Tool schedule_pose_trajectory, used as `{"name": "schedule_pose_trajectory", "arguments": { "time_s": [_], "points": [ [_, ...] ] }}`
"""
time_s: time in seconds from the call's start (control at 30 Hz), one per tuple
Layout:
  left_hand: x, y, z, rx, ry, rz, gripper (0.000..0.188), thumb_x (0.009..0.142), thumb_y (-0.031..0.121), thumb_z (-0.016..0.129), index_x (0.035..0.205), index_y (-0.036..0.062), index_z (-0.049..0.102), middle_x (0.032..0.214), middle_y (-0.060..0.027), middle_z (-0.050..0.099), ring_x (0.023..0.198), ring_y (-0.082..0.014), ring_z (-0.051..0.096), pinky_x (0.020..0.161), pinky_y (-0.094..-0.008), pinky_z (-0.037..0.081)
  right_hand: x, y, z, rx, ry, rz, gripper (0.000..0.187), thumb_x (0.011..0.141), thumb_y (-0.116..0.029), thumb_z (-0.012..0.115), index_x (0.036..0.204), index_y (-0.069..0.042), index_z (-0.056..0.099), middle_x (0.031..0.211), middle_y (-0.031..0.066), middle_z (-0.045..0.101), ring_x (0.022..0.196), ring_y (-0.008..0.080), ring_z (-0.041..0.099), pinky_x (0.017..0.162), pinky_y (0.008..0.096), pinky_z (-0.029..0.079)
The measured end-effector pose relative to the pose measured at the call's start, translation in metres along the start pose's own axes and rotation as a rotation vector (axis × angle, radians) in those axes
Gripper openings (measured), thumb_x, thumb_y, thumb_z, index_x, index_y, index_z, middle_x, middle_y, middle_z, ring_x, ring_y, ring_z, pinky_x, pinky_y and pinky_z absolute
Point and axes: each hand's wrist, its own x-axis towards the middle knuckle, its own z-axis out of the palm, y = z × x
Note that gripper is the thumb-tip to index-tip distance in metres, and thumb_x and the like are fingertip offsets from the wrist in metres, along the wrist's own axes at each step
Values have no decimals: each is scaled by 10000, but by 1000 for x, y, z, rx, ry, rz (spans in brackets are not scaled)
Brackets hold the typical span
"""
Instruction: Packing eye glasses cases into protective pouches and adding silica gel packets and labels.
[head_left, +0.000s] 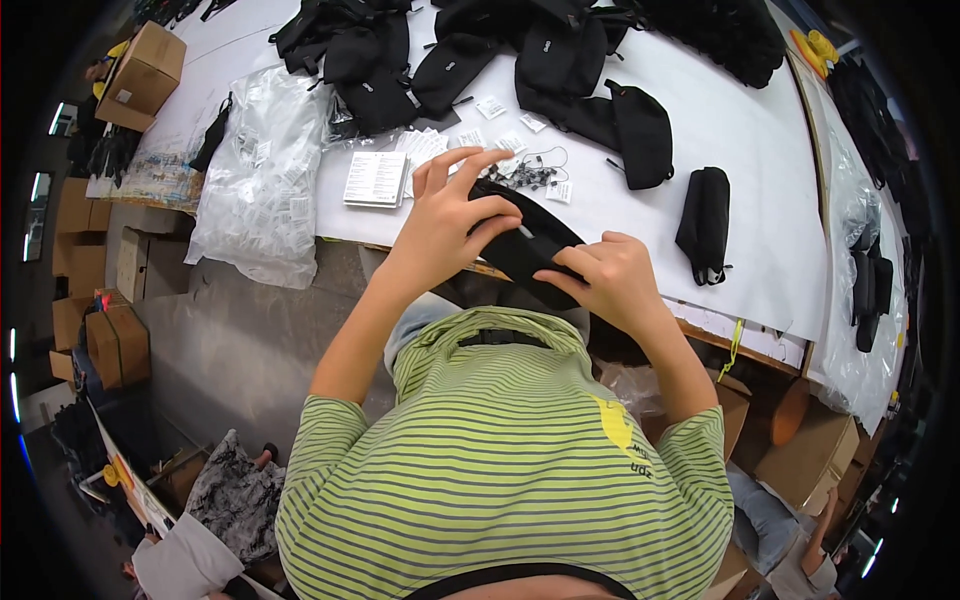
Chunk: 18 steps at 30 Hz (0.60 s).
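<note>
The left hand (440,222) pinches, other fingers (474,170) raised; the right hand (615,277) pinches too.

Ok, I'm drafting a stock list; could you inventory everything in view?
Table: one, white, upper centre
Held fabric piece: one, black, over table's near edge
Lone pouch: one, black, table's right side
Pouch pile: too overlapped to count, black, table's far side
Bulky heap: one, black, table's far right
Card stack: one, white, table's left half
Loose tags: several, white, table's middle
Corded pieces: cluster, dark, beside loose tags
Plastic bag: one, clear, table's left, overhanging edge
Plastic sheeting: one, clear, far right
Strap: one, yellow, table's near-right edge
Cardboard boxes: several, brown, both sides
Co-workers: at least two, pale tops, lower corners
Shirt: one, striped green, lower centre
Left grip: one, bare, holding fabric
Right grip: one, bare, holding fabric
</note>
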Motion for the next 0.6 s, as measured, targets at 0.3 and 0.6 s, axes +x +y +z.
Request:
{"name": "schedule_pose_trajectory", "arguments": {
  "time_s": [0.3, 0.6],
  "points": [
    [-54, -7, 56, -1607, 458, -765, 549, 808, 359, 681, 1241, 88, 481, 1221, -60, 519, 1126, -221, 498, 984, -380, 378, 16, -14, -4, 19, 304, -44, 229, 696, -282, 758, 662, -121, 598, 495, -41, 516, 406, 128, 447, 455, 252, 312],
    [-40, 21, 46, -1925, 552, -825, 449, 799, 99, 676, 1201, 101, 477, 1133, -26, 551, 1059, -188, 533, 934, -342, 425, 5, -27, 31, 641, 690, 583, 199, 841, -140, 631, 676, -33, 602, 653, -18, 612, 448, 40, 383, 495, 228, 302]
  ]
}}
